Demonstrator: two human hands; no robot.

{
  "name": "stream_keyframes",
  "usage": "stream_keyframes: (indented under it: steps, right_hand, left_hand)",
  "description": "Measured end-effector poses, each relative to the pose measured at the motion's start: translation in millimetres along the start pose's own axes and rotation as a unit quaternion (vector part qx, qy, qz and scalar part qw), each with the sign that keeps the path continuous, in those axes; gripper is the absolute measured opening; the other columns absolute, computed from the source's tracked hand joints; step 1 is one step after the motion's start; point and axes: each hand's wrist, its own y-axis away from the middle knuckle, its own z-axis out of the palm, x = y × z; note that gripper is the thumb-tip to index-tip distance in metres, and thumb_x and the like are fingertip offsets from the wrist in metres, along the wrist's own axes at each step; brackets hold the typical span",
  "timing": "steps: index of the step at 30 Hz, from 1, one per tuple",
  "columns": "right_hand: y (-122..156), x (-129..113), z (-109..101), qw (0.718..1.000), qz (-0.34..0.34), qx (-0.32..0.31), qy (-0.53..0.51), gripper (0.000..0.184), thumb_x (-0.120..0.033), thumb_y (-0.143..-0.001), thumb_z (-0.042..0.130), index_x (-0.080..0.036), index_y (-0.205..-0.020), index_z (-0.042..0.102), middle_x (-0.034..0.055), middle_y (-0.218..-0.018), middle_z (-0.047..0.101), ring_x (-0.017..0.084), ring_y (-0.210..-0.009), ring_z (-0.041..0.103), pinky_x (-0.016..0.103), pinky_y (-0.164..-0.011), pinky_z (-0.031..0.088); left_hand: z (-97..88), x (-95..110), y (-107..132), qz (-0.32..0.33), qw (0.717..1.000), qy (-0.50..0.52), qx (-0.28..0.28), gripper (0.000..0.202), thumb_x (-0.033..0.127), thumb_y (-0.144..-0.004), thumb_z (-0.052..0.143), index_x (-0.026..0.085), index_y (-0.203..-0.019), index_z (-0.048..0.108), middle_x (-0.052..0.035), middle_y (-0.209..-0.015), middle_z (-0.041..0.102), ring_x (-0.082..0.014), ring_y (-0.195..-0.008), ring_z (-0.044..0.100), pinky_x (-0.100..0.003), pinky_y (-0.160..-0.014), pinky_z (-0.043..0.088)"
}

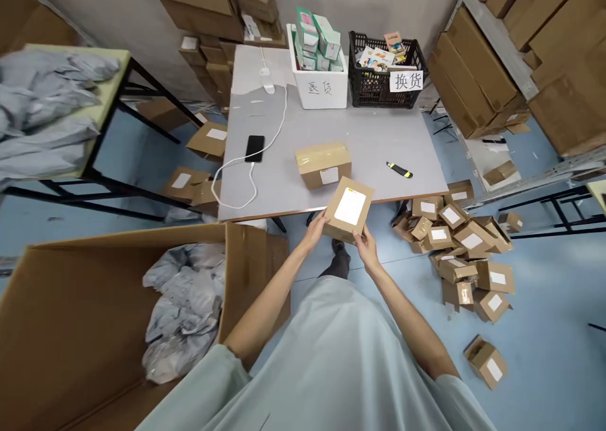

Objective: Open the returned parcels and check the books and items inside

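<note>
Between my two hands is a small cardboard box (338, 228) with a white label on its upper face, tilted at the table's front edge. My left hand (314, 230) grips its left side, and my right hand (367, 247) grips the lower right corner. Just beyond it, a second cardboard box (310, 177) with clear tape and a white label rests on the grey table (279, 194). A black and yellow utility knife (399, 170) lies to the right on the tabletop.
A phone (254, 148) with a white cable lies at left. A white bin (322, 96) and a black crate (379, 96) stand at the back. A large carton (95, 311) with grey plastic bags is at lower left; several small boxes (472, 240) pile on the floor at right.
</note>
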Motion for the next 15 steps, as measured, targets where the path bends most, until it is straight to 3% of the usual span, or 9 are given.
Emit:
stream_keyframes:
  steps: [3,7,11,15]
  right_hand:
    - [-48.0,-12.1,17.0,1.000,0.028,0.004,0.008,0.096,-0.073,-0.088,0.079,-0.030,-0.172,0.057,0.0050,-0.166,0.069,0.034,-0.136,0.072,0.051,-0.116,0.064]
    - [-110.3,-27.2,29.5,0.997,0.077,0.000,0.006,0.100,-0.073,-0.083,0.083,-0.026,-0.168,0.059,0.0089,-0.158,0.074,0.037,-0.140,0.071,0.054,-0.117,0.064]
    - [-176.2,-43.6,31.6,0.995,0.096,-0.010,-0.028,0.082,-0.066,-0.084,0.082,-0.030,-0.156,0.066,0.0079,-0.159,0.072,0.034,-0.149,0.067,0.052,-0.116,0.065]
    - [-254.1,-65.7,26.0,0.990,0.122,-0.044,-0.059,0.059,-0.050,-0.086,0.075,-0.030,-0.141,0.071,0.0064,-0.153,0.074,0.027,-0.141,0.070,0.047,-0.116,0.065]
  left_hand:
    - [-5.5,5.3,-58.8,-0.025,1.000,0.004,0.007,0.065,0.040,-0.094,0.059,0.020,-0.153,0.077,-0.0089,-0.161,0.074,-0.0393,-0.152,0.064,-0.058,-0.134,0.045]
    - [-14.1,17.1,-119.9,-0.024,1.000,0.004,0.001,0.060,0.040,-0.093,0.065,0.025,-0.150,0.079,-0.0076,-0.160,0.075,-0.0401,-0.154,0.063,-0.058,-0.135,0.044]
    - [-9.6,34.7,-170.0,0.013,1.000,-0.025,0.008,0.069,0.042,-0.097,0.066,0.021,-0.162,0.069,-0.0131,-0.172,0.064,-0.0362,-0.162,0.057,-0.053,-0.139,0.040]
    - [6.6,60.9,-212.0,0.064,0.992,-0.084,0.068,0.070,0.043,-0.100,0.070,0.019,-0.165,0.066,-0.0174,-0.174,0.059,-0.0352,-0.165,0.052,-0.051,-0.142,0.035]
